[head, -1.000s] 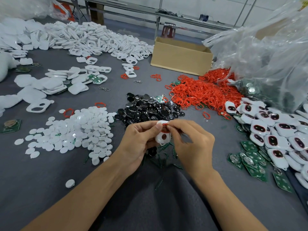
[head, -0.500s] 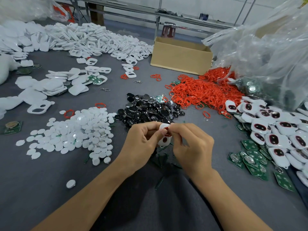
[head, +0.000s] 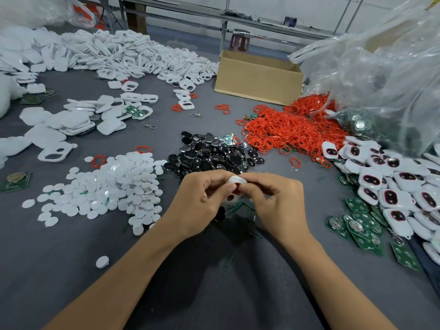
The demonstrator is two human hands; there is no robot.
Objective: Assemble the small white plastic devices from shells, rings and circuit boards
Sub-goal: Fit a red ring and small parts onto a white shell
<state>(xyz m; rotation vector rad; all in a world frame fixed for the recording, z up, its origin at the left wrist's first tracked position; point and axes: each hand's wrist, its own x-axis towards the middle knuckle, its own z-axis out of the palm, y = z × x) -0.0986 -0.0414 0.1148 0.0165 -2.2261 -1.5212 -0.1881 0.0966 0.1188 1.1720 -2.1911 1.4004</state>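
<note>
Both hands meet at the middle of the grey table around one small white shell (head: 234,186) with a red ring showing in its opening. My left hand (head: 202,201) pinches the shell from the left, and my right hand (head: 276,201) presses on its right side with fingers curled. My fingers hide most of the shell. A heap of red rings (head: 292,132) lies behind to the right. Green circuit boards (head: 357,225) lie at the right, beside a pile of white shells with red-ringed openings (head: 400,186).
A pile of white round discs (head: 114,186) lies left of my hands, with black oval parts (head: 209,156) just behind them. Loose white shells (head: 123,58) cover the far left. A cardboard box (head: 257,79) and a clear plastic bag (head: 381,67) stand at the back right.
My hands have closed tighter around the shell. The shell has turned, so less of it shows between my fingers than a second ago.
</note>
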